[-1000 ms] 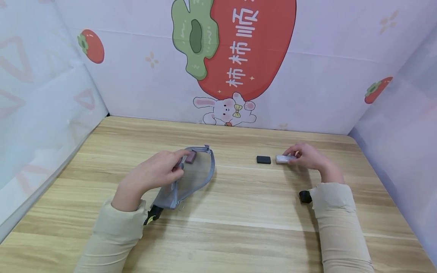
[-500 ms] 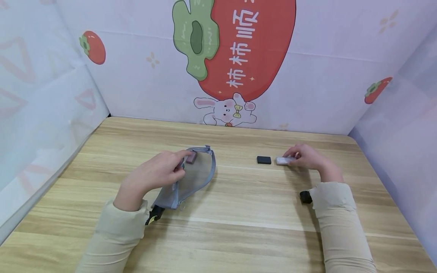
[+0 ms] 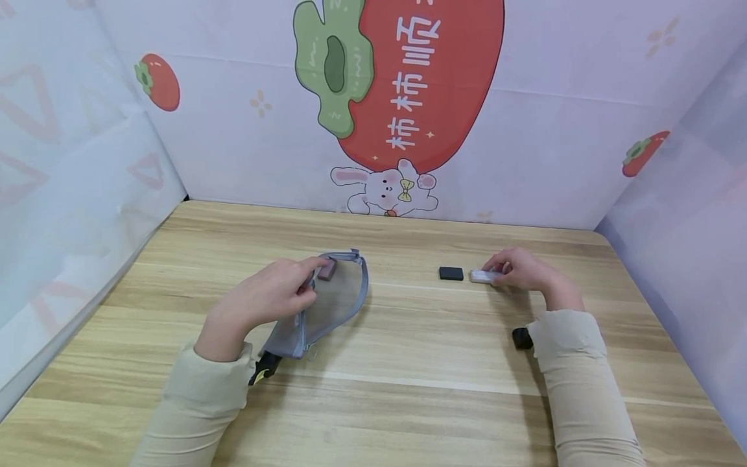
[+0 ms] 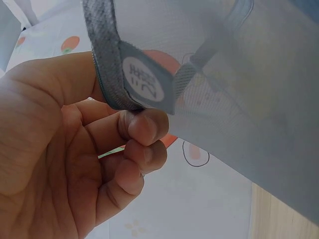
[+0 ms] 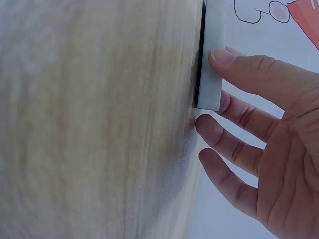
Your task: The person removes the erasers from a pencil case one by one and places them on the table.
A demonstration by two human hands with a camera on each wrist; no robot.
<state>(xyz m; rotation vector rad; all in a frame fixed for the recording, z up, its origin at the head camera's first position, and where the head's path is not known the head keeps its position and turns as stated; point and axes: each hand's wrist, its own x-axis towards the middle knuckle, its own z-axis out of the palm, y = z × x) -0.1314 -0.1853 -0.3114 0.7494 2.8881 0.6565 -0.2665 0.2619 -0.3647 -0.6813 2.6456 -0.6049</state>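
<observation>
My left hand (image 3: 262,295) grips the top edge of a grey see-through mesh zip pouch (image 3: 341,301), whose mouth gapes toward the right. A mauve block (image 3: 327,270) shows through the mesh near my left index fingertip. In the left wrist view, my curled fingers meet at the pouch's edge beside a small grey label (image 4: 145,77). On the right, my right hand (image 3: 521,269) pinches a flat whitish block (image 3: 482,277) low over the tabletop. The right wrist view shows the thumb on the face of this block (image 5: 212,74), with the lower fingers free of it.
A black block (image 3: 451,274) lies on the wooden table (image 3: 408,363) just left of the whitish one. Printed cloth walls (image 3: 233,143) enclose the back and both sides. Small black devices (image 3: 522,338) sit at both cuffs.
The whitish block has shifted very slightly toward me in my right fingers. My left hand and the pouch stay nearly still.
</observation>
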